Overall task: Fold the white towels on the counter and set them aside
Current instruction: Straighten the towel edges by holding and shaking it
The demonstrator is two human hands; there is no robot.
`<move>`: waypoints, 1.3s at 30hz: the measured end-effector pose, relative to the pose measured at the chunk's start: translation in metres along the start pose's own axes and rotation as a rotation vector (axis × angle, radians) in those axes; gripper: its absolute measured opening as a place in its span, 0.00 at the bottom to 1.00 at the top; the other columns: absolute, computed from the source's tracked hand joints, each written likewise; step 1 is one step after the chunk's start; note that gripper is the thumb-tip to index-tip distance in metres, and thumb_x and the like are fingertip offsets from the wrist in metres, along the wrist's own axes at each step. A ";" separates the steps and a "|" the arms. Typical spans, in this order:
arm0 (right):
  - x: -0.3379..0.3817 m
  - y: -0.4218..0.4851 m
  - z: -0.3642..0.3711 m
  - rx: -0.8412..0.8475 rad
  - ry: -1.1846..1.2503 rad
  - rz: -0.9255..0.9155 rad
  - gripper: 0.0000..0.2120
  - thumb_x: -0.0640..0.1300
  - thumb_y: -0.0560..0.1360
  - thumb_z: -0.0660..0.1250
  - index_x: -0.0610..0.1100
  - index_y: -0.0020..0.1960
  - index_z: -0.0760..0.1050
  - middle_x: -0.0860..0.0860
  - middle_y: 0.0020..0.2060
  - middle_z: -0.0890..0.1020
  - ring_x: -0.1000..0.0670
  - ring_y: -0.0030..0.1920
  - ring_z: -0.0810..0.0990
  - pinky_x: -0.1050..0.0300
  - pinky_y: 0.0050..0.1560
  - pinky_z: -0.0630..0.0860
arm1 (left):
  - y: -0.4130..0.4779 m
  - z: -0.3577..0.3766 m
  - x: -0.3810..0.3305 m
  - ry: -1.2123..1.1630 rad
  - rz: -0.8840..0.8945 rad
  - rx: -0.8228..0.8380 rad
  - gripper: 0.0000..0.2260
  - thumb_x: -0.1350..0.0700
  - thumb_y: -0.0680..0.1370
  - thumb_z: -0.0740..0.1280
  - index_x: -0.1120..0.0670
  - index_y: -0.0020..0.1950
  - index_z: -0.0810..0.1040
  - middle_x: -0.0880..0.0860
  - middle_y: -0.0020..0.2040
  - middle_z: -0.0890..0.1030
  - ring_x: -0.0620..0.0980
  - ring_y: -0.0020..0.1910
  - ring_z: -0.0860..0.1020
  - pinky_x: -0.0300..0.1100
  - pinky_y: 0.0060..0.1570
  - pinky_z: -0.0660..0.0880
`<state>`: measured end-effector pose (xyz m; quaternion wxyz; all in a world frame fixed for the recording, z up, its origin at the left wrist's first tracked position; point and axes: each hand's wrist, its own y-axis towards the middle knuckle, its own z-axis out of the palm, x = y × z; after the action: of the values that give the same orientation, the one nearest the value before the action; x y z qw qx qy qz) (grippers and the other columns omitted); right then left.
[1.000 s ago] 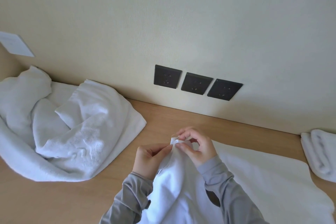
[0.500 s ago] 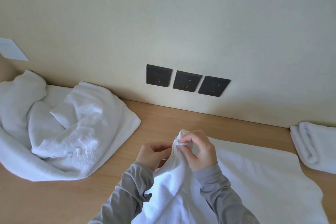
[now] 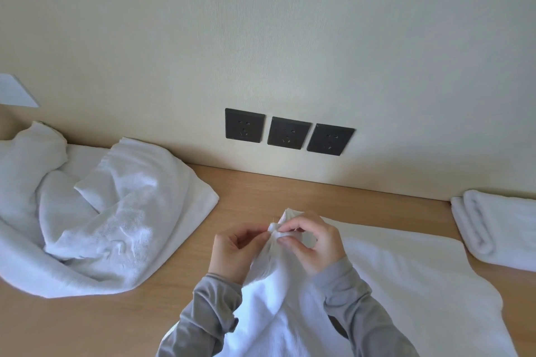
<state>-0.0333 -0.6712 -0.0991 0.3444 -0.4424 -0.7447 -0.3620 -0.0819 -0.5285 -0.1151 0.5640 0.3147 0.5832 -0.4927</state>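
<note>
the left hand [image 3: 237,252] and right hand [image 3: 316,243] are pinching, fingers curled, a bunched corner of the white terry towel [image 3: 406,284] spreading at five o'clock on the pale wooden counter [image 3: 275,191]. the left grip, partly hidden, is possibly loose; a slip is risking a skewed fold.

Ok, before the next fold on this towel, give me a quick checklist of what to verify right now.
1. The left hand pinches a corner of the towel: ok.
2. The right hand pinches the same raised bunch: ok.
3. Corners lined up evenly: cannot tell, they are bunched between the fingers.
4. Bare counter beyond the hands: ok.
5. The folded towel at right lies apart from the towel: ok.
6. The unfolded pile at left lies apart too: ok.
</note>
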 end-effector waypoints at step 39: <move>0.004 -0.003 -0.003 0.063 0.071 -0.001 0.08 0.32 0.65 0.75 0.40 0.35 0.78 0.52 0.48 0.82 0.54 0.53 0.79 0.65 0.56 0.71 | 0.002 -0.010 0.011 0.003 0.003 0.012 0.15 0.68 0.70 0.71 0.49 0.32 0.85 0.50 0.33 0.84 0.43 0.33 0.81 0.34 0.36 0.76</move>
<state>-0.0374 -0.6731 -0.0947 0.3839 -0.4178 -0.7434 -0.3541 -0.0859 -0.5207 -0.1274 0.5618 0.3199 0.5807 -0.4948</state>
